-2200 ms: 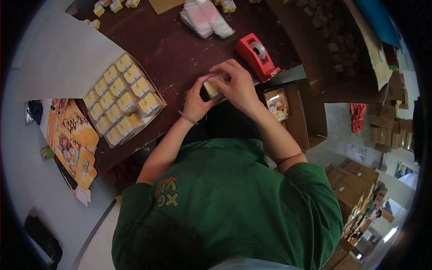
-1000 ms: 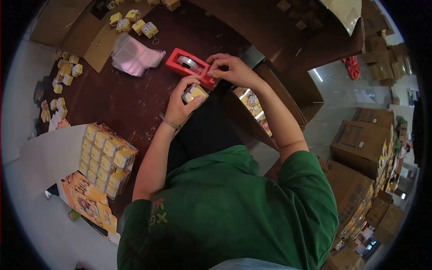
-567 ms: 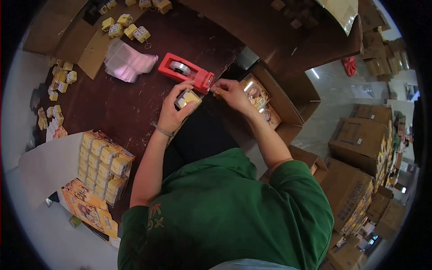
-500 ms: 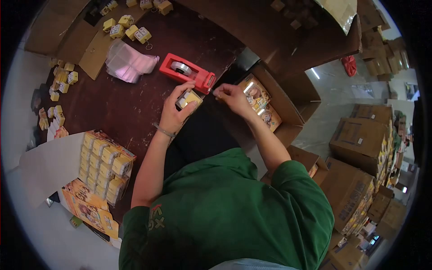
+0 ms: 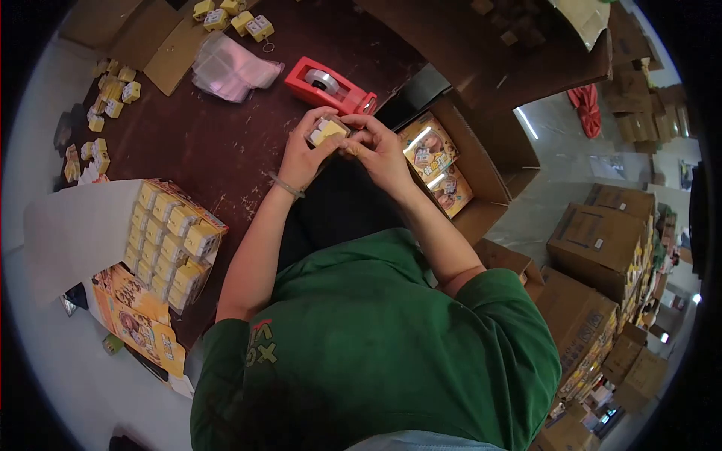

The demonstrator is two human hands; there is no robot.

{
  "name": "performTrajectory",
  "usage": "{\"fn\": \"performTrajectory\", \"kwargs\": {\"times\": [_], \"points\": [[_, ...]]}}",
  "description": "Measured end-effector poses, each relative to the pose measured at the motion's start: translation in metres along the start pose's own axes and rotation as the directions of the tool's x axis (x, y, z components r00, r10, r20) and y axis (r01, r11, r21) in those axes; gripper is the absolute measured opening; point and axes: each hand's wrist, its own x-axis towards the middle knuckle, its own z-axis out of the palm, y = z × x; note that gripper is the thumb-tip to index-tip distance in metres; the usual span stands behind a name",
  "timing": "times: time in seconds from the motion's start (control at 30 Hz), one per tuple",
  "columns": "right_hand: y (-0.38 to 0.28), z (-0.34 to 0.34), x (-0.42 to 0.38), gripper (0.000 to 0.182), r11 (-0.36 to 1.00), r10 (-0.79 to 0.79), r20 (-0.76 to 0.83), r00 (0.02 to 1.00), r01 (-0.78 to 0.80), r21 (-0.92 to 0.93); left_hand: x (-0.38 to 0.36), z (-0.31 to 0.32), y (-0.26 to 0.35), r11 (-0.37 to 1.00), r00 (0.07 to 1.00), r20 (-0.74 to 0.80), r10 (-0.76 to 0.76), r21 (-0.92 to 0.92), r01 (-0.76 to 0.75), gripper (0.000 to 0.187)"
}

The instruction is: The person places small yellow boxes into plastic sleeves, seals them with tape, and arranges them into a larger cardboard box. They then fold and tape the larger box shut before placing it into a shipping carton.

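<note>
Fingers of my left hand (image 5: 302, 154) are wrapped round a small yellow and white block in clear wrapping (image 5: 328, 132), held above the front edge of the dark table (image 5: 218, 143). My right hand (image 5: 380, 152) is closed, its thumb and fingertips against the right side of that block; any tape between them is too small to make out. Just beyond both hands stands a red tape dispenser (image 5: 347, 93) with a clear roll. Left of it lies a stack of clear plastic bags (image 5: 229, 69).
An open display box of yellow blocks (image 5: 169, 237) stands at the left. Loose yellow blocks (image 5: 114, 92) lie at the far left and top. On the right, an open carton (image 5: 492, 184) holds printed boxes (image 5: 429, 150); more cartons (image 5: 590, 233) are stacked beyond.
My right hand has moved left from beside the dispenser to meet the block in my left hand. The whole view has shifted slightly, with the dispenser now higher and farther right.
</note>
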Motion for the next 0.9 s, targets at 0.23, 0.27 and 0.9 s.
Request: {"fn": "performTrajectory", "kwargs": {"times": [0.23, 0.27, 0.9], "points": [[0.010, 0.033, -0.042, 0.060, 0.869, -0.217, 0.040, 0.975, 0.212, -0.446, -0.041, -0.002, -0.012, 0.580, 0.967, -0.204, -0.155, -0.811, -0.078, 0.031], [0.011, 0.038, -0.048, 0.061, 0.996, -0.011, 0.056, 0.998, 0.016, -0.089, -0.052, 0.008, -0.009, 0.612, 0.956, -0.251, -0.148, -0.783, -0.111, 0.031], [-0.053, -0.053, 0.068, 0.020, 0.785, -0.194, 0.088, 0.977, 0.209, -0.583, -0.010, -0.027, 0.012, 0.968, 0.975, 0.220, -0.016, 0.249, -0.040, 0.053]]}}
